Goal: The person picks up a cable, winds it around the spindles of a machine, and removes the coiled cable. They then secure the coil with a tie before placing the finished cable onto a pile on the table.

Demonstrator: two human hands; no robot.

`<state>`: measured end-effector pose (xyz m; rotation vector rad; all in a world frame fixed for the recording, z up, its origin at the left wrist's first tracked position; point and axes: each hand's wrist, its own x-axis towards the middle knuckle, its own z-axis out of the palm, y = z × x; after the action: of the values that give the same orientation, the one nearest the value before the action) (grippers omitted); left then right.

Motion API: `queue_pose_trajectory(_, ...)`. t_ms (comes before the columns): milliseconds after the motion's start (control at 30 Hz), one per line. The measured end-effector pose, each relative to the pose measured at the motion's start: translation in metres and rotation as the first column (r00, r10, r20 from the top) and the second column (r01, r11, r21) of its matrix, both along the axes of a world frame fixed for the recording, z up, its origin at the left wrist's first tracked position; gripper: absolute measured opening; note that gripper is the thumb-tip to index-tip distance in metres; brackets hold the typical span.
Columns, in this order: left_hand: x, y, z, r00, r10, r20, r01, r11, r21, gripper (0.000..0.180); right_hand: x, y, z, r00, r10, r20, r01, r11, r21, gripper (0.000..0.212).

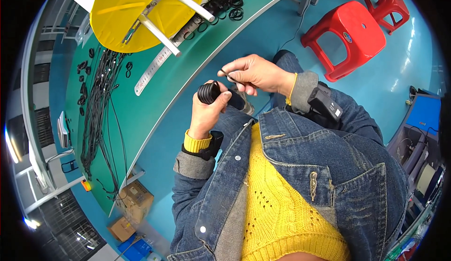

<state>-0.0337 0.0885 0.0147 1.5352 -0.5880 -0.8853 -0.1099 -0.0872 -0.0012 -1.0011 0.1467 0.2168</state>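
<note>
My left hand [205, 114] is closed around a tight coil of black cable [207, 93], the thumb pressed along its side. Just to the right, my right hand [257, 74] pinches a short black length of cable [231, 77] between thumb and fingertips. Whether that length joins the coil cannot be made out. Both hands are raised in front of my body, beyond the near edge of the green table [155, 103]. On the table lies a long bundle of loose black cables [99, 102], with small black pieces [82, 90] to its left.
An upturned yellow round stool [122, 14] with white legs stands on the table beside a steel ruler [152, 73]. Several black rings [236, 13] lie near the table's far edge. Red plastic stools [359, 37] stand on the blue floor at right. Cardboard boxes [135, 200] sit below the table.
</note>
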Motion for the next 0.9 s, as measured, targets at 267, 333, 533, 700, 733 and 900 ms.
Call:
queue_pose_trajectory(267,-0.013,-0.007,0.003,0.996,-0.019,0.082,0.015,0.999,0.043,0.011,0.014,0.004,0.025,0.989,0.068,0.131,-0.022,0.945,-0.327,0.022)
queue_pose_trajectory(333,-0.012,-0.006,0.0,0.998,-0.026,0.058,0.022,0.998,0.062,0.011,0.015,0.003,0.027,0.983,0.088,0.16,-0.028,0.938,-0.347,0.022)
queue_pose_trajectory(533,-0.007,-0.003,0.003,0.997,-0.048,-0.056,0.058,0.98,0.192,0.014,0.012,-0.009,0.033,0.956,0.163,0.245,0.038,0.758,-0.652,0.028)
queue_pose_trajectory(700,-0.008,-0.01,0.014,0.966,-0.227,0.122,0.148,0.875,0.461,0.022,0.007,0.002,0.04,0.777,0.493,0.391,0.258,0.317,-0.913,0.04)
queue_pose_trajectory(733,-0.008,-0.01,0.011,0.961,-0.22,0.17,0.134,0.902,0.41,0.024,0.008,0.004,0.036,0.777,0.493,0.391,0.258,0.317,-0.913,0.04)
queue_pose_trajectory(900,-0.021,-0.011,0.009,1.0,-0.014,0.025,0.015,0.999,-0.028,0.031,0.005,0.009,0.015,0.877,0.23,0.422,0.139,0.719,-0.681,0.039)
